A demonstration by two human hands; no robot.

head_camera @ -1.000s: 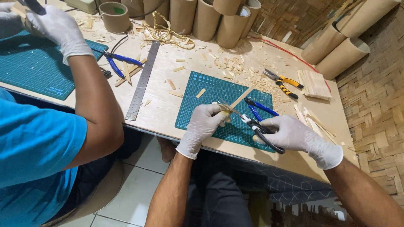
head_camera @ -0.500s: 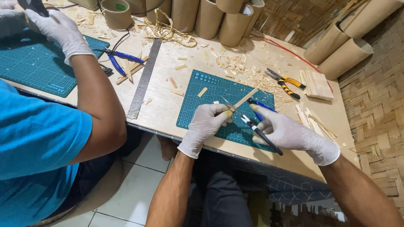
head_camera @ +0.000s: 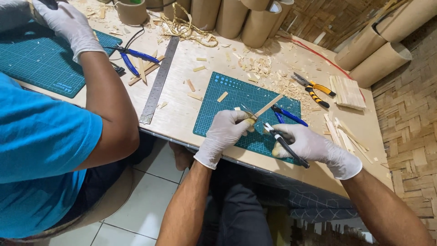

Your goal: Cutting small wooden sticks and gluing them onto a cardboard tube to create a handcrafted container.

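Head view, looking down at a green cutting mat on the tabletop — taken here as the landmark. At the mat's near edge, left hand gloved in white, fingers clamped on one end of a thin bamboo strip slanting up across the mat. Just right of it, right hand wrapped shut around a dark-handled cutter, nose aimed toward the strip's held end. Compared with a second ago, both hands drawn slightly nearer together and closer to the mat's near edge — trimming seemingly under way. Blue-handled pliers lying on the mat's right side; steel ruler left of the mat; another person's gloved hand far left.
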